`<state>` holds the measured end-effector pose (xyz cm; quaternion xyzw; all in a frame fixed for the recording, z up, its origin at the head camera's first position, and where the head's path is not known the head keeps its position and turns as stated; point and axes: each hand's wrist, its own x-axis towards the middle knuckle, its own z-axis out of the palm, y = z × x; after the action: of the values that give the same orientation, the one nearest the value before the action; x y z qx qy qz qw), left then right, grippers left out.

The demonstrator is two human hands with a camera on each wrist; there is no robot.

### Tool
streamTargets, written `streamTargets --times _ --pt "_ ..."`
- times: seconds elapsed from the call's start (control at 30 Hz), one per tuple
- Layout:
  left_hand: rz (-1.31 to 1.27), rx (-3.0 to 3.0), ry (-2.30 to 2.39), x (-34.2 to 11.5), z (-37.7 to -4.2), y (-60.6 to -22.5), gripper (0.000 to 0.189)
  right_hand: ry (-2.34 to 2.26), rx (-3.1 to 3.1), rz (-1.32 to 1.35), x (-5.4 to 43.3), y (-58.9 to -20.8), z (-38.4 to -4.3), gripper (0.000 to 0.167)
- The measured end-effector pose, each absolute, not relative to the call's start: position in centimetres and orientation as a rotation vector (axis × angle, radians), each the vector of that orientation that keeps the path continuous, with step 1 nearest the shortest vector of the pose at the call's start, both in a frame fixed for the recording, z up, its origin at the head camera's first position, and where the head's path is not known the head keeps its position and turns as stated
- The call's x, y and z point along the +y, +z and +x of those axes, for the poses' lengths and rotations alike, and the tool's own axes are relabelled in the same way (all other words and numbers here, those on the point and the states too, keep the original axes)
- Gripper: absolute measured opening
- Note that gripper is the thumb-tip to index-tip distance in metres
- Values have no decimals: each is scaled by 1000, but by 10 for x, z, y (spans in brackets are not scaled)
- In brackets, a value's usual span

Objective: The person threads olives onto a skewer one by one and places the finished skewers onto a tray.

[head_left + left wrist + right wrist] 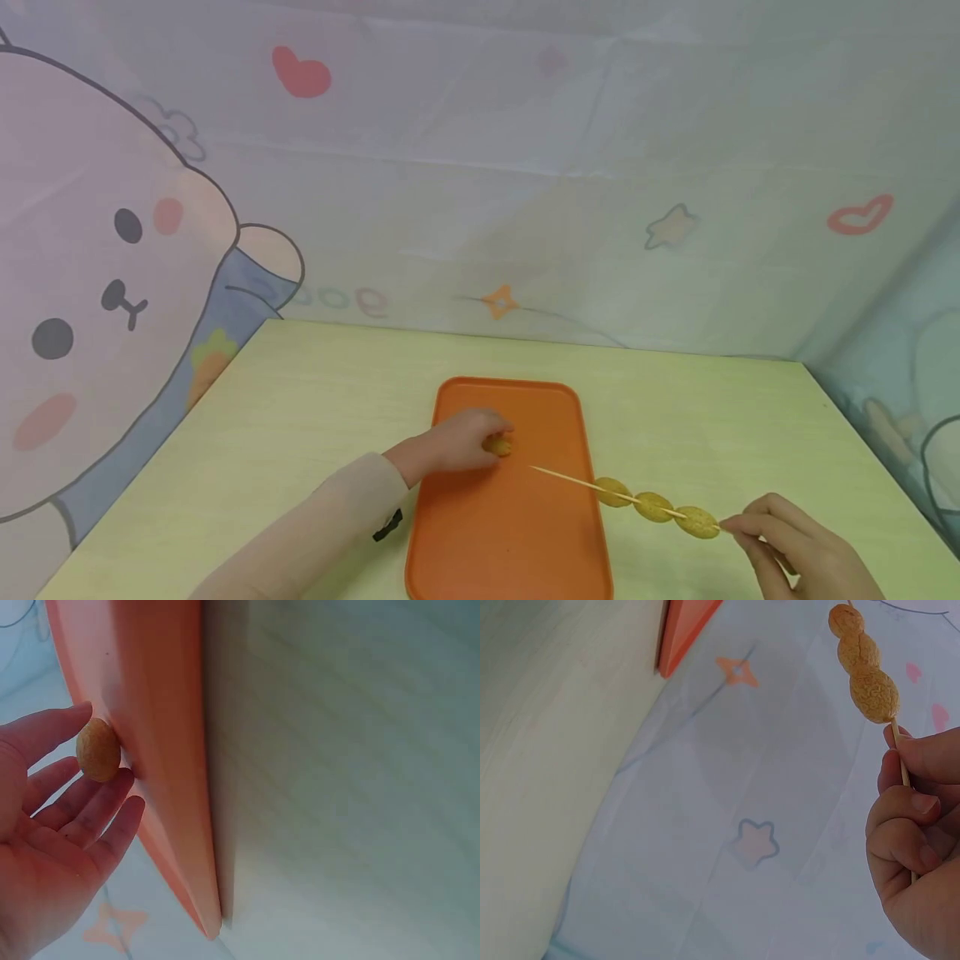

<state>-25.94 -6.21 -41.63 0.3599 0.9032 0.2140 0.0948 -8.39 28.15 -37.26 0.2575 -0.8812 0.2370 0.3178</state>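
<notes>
In the head view my left hand (468,439) reaches over the orange tray (517,533), with a golden-brown food ball (498,447) between its thumb and fingers. The left wrist view shows the thumb at one side of this oval ball (98,750) and fingertips at the other, close over the tray. To the right of the tray, my right hand (806,546) pinches the bare end of a thin wooden skewer (562,477). Three similar wrinkled balls (654,507) are threaded on it in a row. The skewer's pointed tip extends leftward over the tray.
The tray lies on a pale yellow-green table (697,433). Behind the table hangs a cloth backdrop (465,208) with a cartoon bear, hearts and stars. A small dark object (387,526) shows by the left sleeve.
</notes>
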Motion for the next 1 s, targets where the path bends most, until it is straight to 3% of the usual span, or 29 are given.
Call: streamTargets --times 0.33,0.67,1.0 --pt "1091 2679 626 -63 -265 -421 35 647 -2299 697 281 -375 -84 48" --pt "1241 2686 629 -65 -266 -422 6 650 -2301 713 280 -378 -85 46" --pt "1220 2663 688 -70 -266 -418 14 621 -2292 734 282 -376 -88 48"
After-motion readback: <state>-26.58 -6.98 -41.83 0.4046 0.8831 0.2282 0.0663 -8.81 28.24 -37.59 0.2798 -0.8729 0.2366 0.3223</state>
